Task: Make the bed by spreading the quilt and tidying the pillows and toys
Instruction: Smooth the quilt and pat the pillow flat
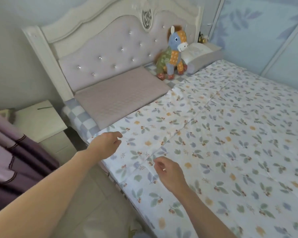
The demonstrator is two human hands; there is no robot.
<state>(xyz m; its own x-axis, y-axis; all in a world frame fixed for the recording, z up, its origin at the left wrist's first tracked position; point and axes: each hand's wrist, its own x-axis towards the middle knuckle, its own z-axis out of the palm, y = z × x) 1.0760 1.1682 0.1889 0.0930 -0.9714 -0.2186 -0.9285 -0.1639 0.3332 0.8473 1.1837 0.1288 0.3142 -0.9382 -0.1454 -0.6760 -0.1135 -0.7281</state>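
the quilt (213, 143) i'm looking over is showing white, scattered with green and grey-blue leaves, yellow-orange blooms and small brown berries. at 11 o'clock the flat pillow (120, 95) is lying plain mauve-grey on a sheet (81, 117) chequered in pale blue and white. at 12 o'clock the toy horse (173, 54) is wearing patchwork: blue face, orange spotted with white, green patterned flank, red hooves. behind it the headboard (110, 47) is showing cream with a pale lilac tufted panel. at 9 o'clock the curtain (12, 152) is hanging purple.

Your floral quilt (213, 143) lies spread flat across the bed; a grey pillow (120, 95) and a second pillow (201, 54) flank the upright patchwork toy donkey (174, 54) by the headboard.
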